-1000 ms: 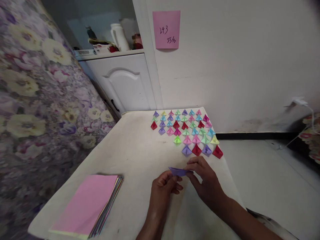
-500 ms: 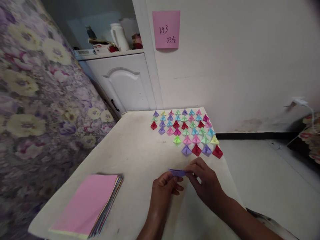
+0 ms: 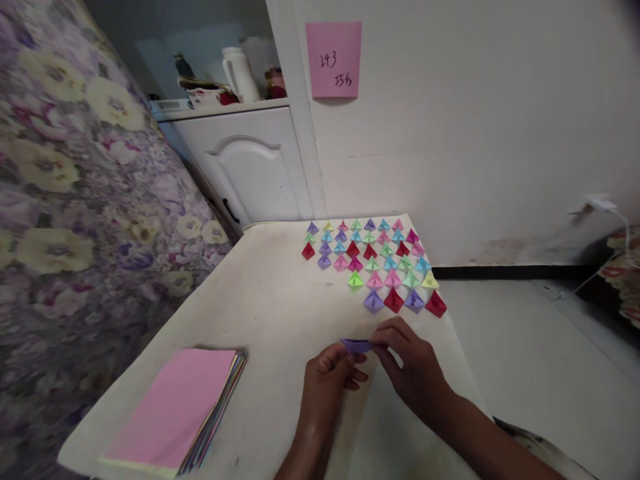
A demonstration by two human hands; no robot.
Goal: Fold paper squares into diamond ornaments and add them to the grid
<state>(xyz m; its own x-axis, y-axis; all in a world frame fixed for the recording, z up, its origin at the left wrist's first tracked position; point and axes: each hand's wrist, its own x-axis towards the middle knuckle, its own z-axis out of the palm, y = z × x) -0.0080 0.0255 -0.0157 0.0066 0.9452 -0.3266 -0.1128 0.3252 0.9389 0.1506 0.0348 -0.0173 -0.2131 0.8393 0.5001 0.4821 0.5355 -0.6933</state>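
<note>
A small folded piece of purple paper is held above the near part of the table, between both hands. My left hand pinches its left end and lower edge between thumb and fingers. At its right end, the thumb and index finger of my right hand are closed on it. Beyond the hands, several rows of small folded paper boats in purple, red, pink, green, blue and yellow stand on the table. The nearest row holds a purple boat and a dark red one.
A stack of coloured paper, pink on top, lies at the left of the cream-covered table. Floral curtain hangs on the left. Behind are a white cabinet and a wall with a pink note.
The purple paper has shifted very slightly to the right and its top edge looks a little more opened. Both hands keep their grip; all else stays in place.
</note>
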